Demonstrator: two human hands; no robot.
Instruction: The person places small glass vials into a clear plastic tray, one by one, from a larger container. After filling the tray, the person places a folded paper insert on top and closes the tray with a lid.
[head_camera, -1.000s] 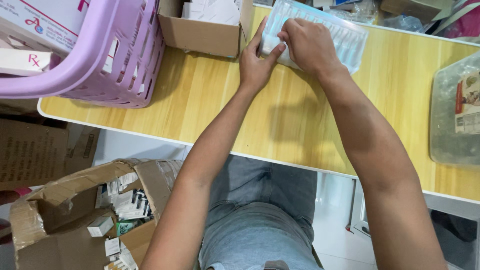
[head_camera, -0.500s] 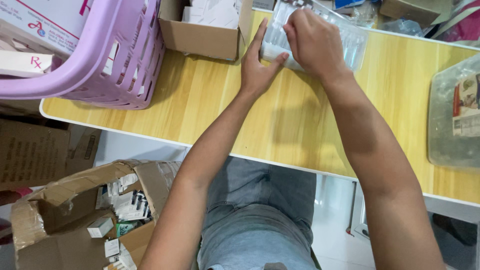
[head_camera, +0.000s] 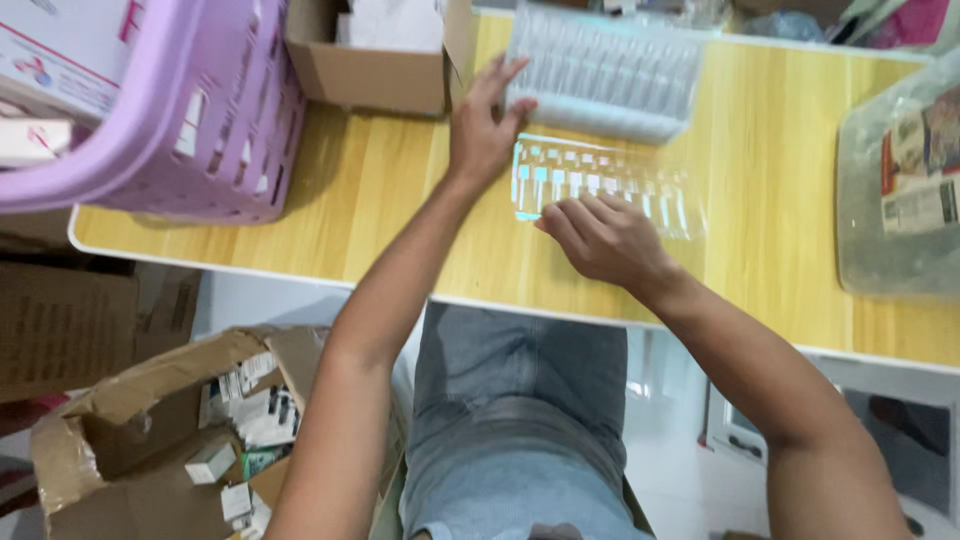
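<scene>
1. Left hand (head_camera: 482, 128): fingers spread, palm down on the wooden table (head_camera: 780, 200). Its fingertips touch the near left corner of the upper clear plastic tray (head_camera: 605, 75). The hand is open and grasps nothing.

2. Right hand (head_camera: 603, 240): fingers curled loosely downward, resting on the near edge of the lower clear plastic tray (head_camera: 600, 185). Whether the fingers pinch the tray edge or only press on it cannot be told.

3. Upper clear plastic tray: ribbed, lying flat at the far side of the table, just right of the open cardboard box (head_camera: 375, 55).

4. Lower clear plastic tray: flat on the table between the upper tray and the near table edge, with rows of small pockets that show light blue glints. The two trays lie just beside each other; whether they touch or overlap cannot be told.

5. Lilac plastic basket (head_camera: 190, 120): on the left end of the table, holding white cartons.

6. Clear lidded tub (head_camera: 900, 190): at the right end of the table, well apart from both hands.

7. Torn cardboard box (head_camera: 160, 440): on the floor at lower left, holding small white packets.
</scene>
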